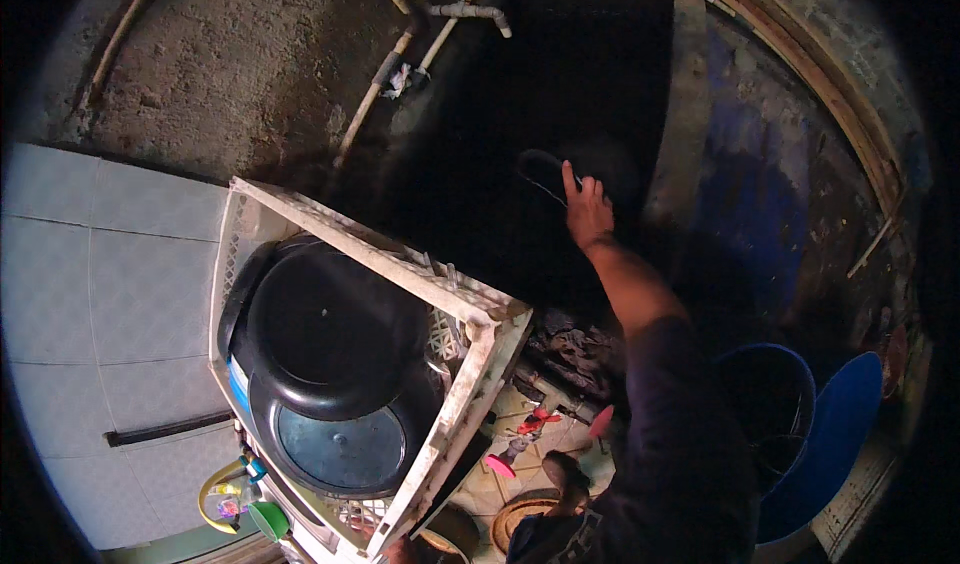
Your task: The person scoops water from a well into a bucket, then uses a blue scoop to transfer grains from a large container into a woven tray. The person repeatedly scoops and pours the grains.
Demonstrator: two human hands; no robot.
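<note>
My right hand (588, 207) reaches far forward over a dark, shadowed hollow, its forefinger stretched out and the other fingers curled. Beside the fingers shows a thin, curved rim or loop (540, 164); the rest of that thing is lost in the dark. The curled fingers appear to grip it. At the lower edge, a bit of my left hand (400, 550) shows by the corner of a dirty white plastic rack (450, 299); its fingers are mostly hidden. Inside the rack lie black basins (325, 314), one over another.
Pale pipes (460, 12) run along the rough wall at the back. Right of my arm stand a blue bucket (765, 349) and a blue lid-like disc (830, 454). Left is a tiled wall (150, 294). Brown round pans (520, 514) and pink and red items lie on the floor tiles.
</note>
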